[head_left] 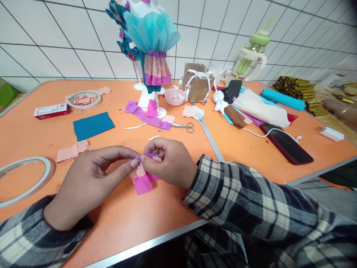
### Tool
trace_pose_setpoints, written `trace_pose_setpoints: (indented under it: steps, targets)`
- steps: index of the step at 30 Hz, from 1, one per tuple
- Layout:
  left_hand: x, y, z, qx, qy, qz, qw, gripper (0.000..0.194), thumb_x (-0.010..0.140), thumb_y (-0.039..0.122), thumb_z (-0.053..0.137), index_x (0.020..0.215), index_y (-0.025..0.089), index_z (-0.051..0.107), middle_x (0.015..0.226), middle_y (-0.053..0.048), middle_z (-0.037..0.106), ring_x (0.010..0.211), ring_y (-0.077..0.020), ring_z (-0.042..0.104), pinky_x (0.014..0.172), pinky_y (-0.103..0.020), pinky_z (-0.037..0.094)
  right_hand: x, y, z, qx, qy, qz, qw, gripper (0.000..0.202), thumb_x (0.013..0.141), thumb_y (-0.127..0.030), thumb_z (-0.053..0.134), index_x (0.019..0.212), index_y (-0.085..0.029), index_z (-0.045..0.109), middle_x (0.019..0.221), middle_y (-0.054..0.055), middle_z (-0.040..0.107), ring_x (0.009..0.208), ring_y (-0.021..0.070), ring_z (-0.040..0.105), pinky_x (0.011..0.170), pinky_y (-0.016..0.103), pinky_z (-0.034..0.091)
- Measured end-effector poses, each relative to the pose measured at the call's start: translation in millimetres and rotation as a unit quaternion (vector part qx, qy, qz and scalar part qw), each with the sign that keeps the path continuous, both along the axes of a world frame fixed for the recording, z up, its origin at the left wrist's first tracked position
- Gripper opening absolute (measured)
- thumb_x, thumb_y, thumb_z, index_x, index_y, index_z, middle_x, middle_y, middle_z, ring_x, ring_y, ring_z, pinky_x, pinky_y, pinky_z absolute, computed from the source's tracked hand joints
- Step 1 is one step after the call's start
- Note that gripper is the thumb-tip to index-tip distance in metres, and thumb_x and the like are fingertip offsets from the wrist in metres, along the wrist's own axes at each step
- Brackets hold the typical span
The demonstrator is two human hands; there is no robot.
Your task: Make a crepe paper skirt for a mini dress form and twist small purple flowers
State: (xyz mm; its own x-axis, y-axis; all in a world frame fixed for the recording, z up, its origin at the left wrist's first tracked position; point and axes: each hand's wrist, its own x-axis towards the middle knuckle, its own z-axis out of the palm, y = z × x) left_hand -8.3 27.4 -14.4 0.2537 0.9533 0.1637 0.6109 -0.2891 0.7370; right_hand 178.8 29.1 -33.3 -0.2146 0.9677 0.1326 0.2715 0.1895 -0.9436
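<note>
Between my two hands, near the table's front, is a small gathered piece of crepe paper (143,185) in peach, pink and purple. My left hand (92,178) pinches its purple upper edge between thumb and forefinger. Right beside that, my right hand (173,162) grips the same edge, its other fingers curled in. The paper's lower part hangs down in loose folds. Beyond my hands lie a purple paper strip (147,118) and scissors (188,127). A folded peach paper piece (71,152) lies past my left hand.
Tape rolls (46,175) and a blue paper sheet (94,125) lie left. At the back stand a paper-dressed figure (156,35), a pink bowl (174,96), a gift bag (196,87) and a green-lidded bottle (249,56). A phone (288,145) lies right; another person's hand (341,111) is at the far right.
</note>
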Motion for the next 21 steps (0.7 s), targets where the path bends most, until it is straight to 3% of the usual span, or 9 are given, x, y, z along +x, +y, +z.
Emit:
trace_pose_setpoints:
  steps: [4,10,17,21]
  targets:
    - [0,0,1.0,-0.001,-0.003,-0.003,1.000,0.019,0.078,0.045,0.067,0.078,0.028,0.076,0.081,0.003,0.079,0.072,-0.0173,0.070,0.071,-0.023,0.053,1,3,-1.7,0.009,0.004,0.003,1.000,0.010,0.073,-0.029,0.065,0.076,-0.019,0.063,0.065,-0.006,0.057,0.060,0.0079,0.050,0.058,0.020,0.040]
    - [0,0,1.9,0.016,0.029,0.014,0.999,0.024,0.078,0.050,0.066,0.082,0.030,0.076,0.076,0.004,0.078,0.067,-0.0166,0.069,0.066,-0.024,0.052,5,12,-5.7,-0.061,0.089,0.089,0.990,0.017,0.075,-0.031,0.072,0.080,-0.016,0.065,0.069,-0.004,0.060,0.062,0.0080,0.052,0.059,0.021,0.043]
    - [2,1,3.2,0.039,0.058,0.003,0.998,0.026,0.079,0.054,0.063,0.076,0.031,0.075,0.074,0.006,0.078,0.066,-0.0157,0.069,0.065,-0.023,0.051,5,14,-9.0,-0.034,0.069,0.068,0.995,0.020,0.075,-0.035,0.074,0.081,-0.017,0.067,0.071,-0.003,0.062,0.065,0.0090,0.055,0.062,0.022,0.044]
    - [1,-1,3.0,0.067,0.081,0.015,0.994,0.024,0.080,0.051,0.062,0.076,0.032,0.074,0.074,0.009,0.078,0.064,-0.0146,0.068,0.065,-0.022,0.049,5,10,-5.8,0.014,0.036,0.058,0.998,0.013,0.079,-0.026,0.069,0.089,-0.018,0.067,0.079,-0.003,0.066,0.067,0.0085,0.057,0.066,0.022,0.046]
